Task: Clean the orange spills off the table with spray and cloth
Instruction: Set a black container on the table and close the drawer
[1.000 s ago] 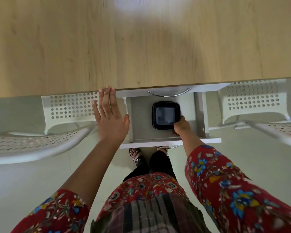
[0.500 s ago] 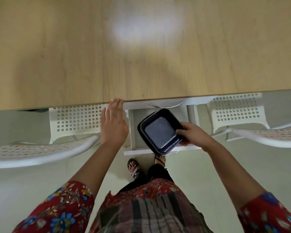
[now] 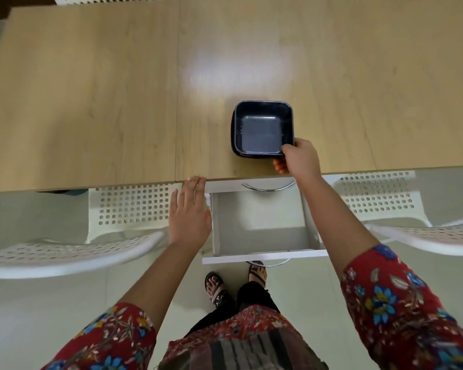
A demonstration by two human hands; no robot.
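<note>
A dark square tray (image 3: 262, 129), empty, rests on the wooden table (image 3: 104, 102) near its front edge. My right hand (image 3: 300, 157) grips the tray's near right corner. My left hand (image 3: 189, 214) is flat with fingers apart, its tips at the table's front edge, just left of the open white drawer (image 3: 259, 225). The drawer is pulled out under the table and holds nothing. No spray bottle, cloth or orange spill shows in this view.
White perforated chairs stand at the left (image 3: 72, 252) and right (image 3: 425, 236) of the drawer, tucked partly under the table. A bright light patch (image 3: 238, 68) lies on the tabletop beyond the tray. My feet in sandals (image 3: 217, 289) stand on a pale floor.
My right hand lifted the dark tray out of the drawer and set it on the table. The drawer now stands empty. My left hand stayed by the drawer's left side.
</note>
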